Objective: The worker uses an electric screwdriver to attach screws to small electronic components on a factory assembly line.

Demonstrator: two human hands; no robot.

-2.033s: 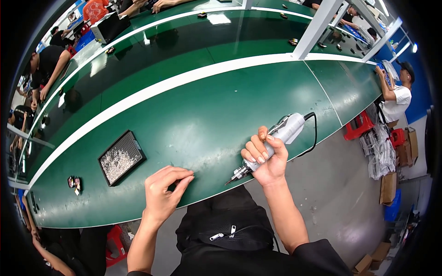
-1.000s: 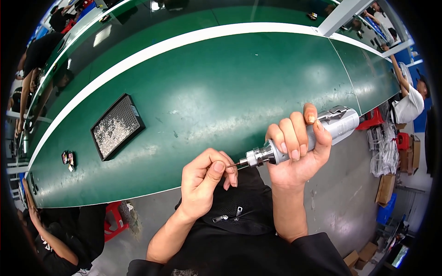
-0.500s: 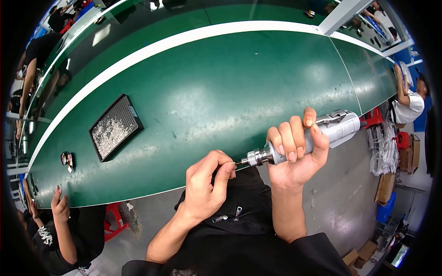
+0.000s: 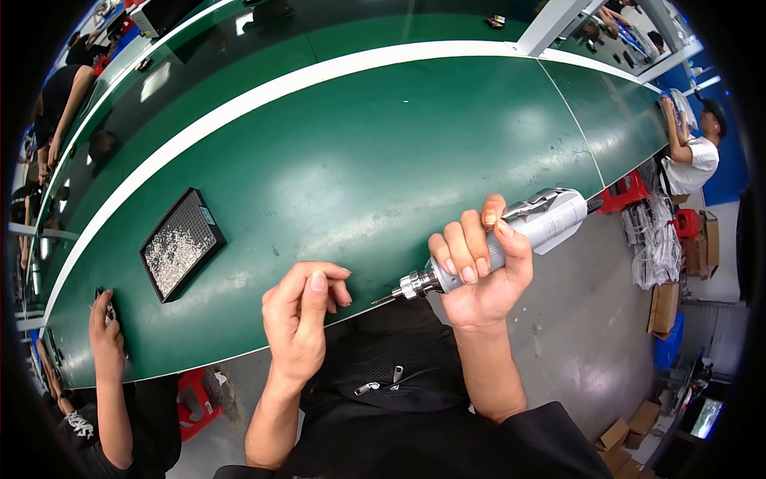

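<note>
An electric screwdriver is held in the right hand, whose fingers are wrapped tightly around the middle of its barrel. The tool is a silver-grey cylinder, widest at its rear end, where a dark cable leaves it, and narrowing toward a ribbed metal chuck from which a thin bit projects. It lies tilted, rear end up and away, bit pointing down toward the near edge of the green table, and it is held just over that edge. The left hand is held beside the bit, apart from its tip, with the fingers curled loosely and the thumb and forefinger drawn close together; whether anything small is pinched between them cannot be told. On the table, well to the left of the screwdriver, a black square tray is seen, filled with small shiny screws. Farther left of the screwdriver, at the table's end, another person's hand is laid on a small dark object.
</note>
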